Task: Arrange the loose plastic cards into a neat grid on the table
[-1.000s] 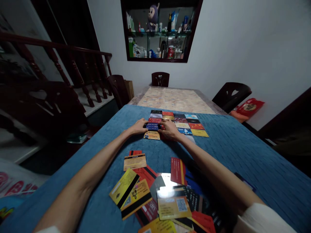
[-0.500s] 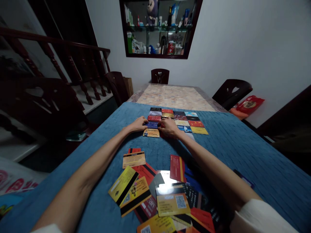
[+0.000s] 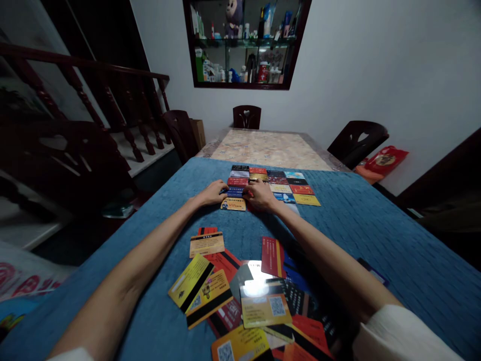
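The blue card (image 3: 235,192) lies flat in the left column of the laid-out cards (image 3: 281,189), between a red card (image 3: 238,181) beyond it and an orange card (image 3: 233,204) on the near side. Pale lettering runs along its face (too small to read from here). The left hand (image 3: 214,193) is at its left edge, the right hand (image 3: 261,195) at its right, fingers curled; whether they pinch it or merely rest there, I cannot tell. The step in hand looks like squaring this card with its neighbours; the next move calls for a light release that leaves the column straight. Nearer the person, a loose pile (image 3: 265,313) of overlapping cards sits on the cloth (image 3: 349,220); beyond, the patterned table (image 3: 263,143) shows.
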A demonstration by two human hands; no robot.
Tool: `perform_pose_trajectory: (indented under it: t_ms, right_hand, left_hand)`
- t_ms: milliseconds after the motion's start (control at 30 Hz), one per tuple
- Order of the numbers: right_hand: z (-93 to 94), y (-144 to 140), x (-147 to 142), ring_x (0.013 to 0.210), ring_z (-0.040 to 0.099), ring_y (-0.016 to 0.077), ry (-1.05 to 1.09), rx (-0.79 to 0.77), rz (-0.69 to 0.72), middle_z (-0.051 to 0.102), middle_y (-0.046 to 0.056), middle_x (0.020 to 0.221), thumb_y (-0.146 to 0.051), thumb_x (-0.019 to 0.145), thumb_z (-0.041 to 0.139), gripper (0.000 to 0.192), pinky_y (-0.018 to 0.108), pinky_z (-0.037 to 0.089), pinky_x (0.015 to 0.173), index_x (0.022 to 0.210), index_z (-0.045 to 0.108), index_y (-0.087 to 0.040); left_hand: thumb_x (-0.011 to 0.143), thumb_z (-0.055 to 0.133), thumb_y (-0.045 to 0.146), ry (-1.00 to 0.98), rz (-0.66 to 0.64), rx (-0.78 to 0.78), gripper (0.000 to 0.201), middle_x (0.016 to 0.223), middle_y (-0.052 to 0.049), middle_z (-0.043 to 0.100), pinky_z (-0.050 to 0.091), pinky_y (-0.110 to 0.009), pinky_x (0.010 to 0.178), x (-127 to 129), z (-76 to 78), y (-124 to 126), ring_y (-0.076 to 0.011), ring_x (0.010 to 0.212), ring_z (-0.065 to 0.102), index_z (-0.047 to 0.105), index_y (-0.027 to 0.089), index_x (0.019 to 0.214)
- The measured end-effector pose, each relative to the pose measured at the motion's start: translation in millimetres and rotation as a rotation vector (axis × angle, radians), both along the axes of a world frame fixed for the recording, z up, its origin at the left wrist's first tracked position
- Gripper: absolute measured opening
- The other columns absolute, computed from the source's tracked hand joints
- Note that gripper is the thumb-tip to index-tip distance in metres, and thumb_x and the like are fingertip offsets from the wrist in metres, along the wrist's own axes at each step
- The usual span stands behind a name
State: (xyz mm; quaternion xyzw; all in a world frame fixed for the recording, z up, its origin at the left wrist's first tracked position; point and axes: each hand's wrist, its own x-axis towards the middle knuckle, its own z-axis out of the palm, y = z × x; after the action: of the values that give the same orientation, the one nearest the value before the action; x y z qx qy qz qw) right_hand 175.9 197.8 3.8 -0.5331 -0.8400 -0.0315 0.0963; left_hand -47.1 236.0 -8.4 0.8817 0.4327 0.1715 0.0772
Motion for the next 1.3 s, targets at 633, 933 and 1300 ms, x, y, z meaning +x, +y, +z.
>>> perform_pose_trajectory:
  t_ms: [633,933,1300]
  right_hand:
    - [8.4,-62.6,31.9,0.107,0.051,0.0290,0.044,0.083,0.008,0.073,0.011,0.110,-0.027,0.093,0.053,0.024,0.038,0.034,0.081,0.106,0.072,-0.020]
    - [17.4,-117.7,43.7,0.104,0.052,0.0299,-0.060,0.080,-0.051,0.075,0.010,0.097,-0.028,0.095,0.052,0.023,0.040,0.032,0.080,0.090,0.073,-0.020]
    - [28.2,-165.8,33.6,0.104,0.058,0.0374,-0.220,-0.068,-0.052,0.075,0.017,0.086,-0.037,0.090,0.059,0.026,0.050,0.038,0.083,0.078,0.076,-0.021]
  left_hand:
    - [0.084,0.053,0.021,-0.113,-0.080,0.047,0.023,0.111,-0.010,0.061,0.049,-0.039,0.100,-2.6,4.6,-41.6,-0.0230,0.102,0.061,0.069,0.015,0.099]
    - [0.088,0.053,0.019,-0.114,-0.208,0.067,0.019,0.114,-0.011,0.060,0.049,-0.039,0.102,19.2,5.4,-80.2,-0.0227,0.109,0.058,0.067,0.016,0.101]
    - [0.090,0.055,0.017,-0.072,-0.343,0.041,0.018,0.117,-0.011,0.058,0.048,-0.038,0.101,45.3,7.9,-134.7,-0.0229,0.111,0.057,0.066,0.018,0.104]
